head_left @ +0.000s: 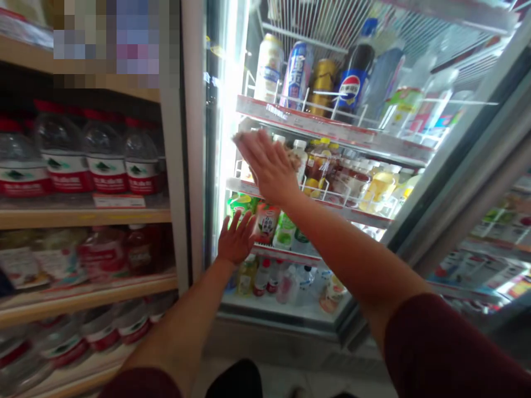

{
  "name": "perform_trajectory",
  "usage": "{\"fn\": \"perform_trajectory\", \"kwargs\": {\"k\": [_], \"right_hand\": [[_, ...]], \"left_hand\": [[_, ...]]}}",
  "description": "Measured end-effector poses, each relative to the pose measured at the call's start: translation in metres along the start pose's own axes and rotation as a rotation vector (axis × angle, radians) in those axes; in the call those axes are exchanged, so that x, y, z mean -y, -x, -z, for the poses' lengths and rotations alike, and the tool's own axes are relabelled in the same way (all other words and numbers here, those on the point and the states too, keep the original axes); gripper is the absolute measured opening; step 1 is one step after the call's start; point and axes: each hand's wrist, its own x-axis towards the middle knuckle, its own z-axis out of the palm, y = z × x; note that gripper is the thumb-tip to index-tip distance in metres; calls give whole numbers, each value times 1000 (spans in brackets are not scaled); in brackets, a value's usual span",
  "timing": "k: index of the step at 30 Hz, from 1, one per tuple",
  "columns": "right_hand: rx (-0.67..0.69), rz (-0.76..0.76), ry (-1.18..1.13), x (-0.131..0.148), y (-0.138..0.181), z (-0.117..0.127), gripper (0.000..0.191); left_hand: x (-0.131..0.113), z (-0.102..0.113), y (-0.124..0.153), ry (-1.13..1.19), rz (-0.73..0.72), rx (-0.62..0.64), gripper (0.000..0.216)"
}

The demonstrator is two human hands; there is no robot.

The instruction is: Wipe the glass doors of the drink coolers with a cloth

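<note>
I am looking into an open drinks fridge [315,130] with wire shelves. My right hand [267,163] is stretched out flat with its fingers spread, blurred, in front of the second shelf of small bottles [323,166]; it holds nothing. My left hand [237,239] is lower, fingers spread, reaching at the third shelf beside a green-capped bottle [239,203] and a red-and-white carton [266,221]. Whether it touches them I cannot tell. On the top shelf stand cans [296,72] and a dark cola bottle [354,74].
The fridge's glass door [464,166] hangs open at the right. Wooden shelves [83,218] at the left carry rows of red-labelled water bottles [62,160]. More small bottles stand on the fridge's bottom shelf [286,282]. A white frame post [188,138] separates shelves and fridge.
</note>
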Motion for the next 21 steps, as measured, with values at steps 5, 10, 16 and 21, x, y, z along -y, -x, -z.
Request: {"fn": "perform_trajectory", "kwargs": {"k": [5,10,16,21], "right_hand": [[117,33,124,-6,73,5,74],[-6,-257,207,0,140,-5,67],[258,-133,32,56,200,-27,65],[316,-175,-92,61,201,-23,67]], "left_hand": [[-1,-1,0,-27,-35,-50,52],[2,-4,-2,33,-26,-54,55],[-25,17,-6,165,24,-70,64],[-125,42,5,649,91,-73,62]]}}
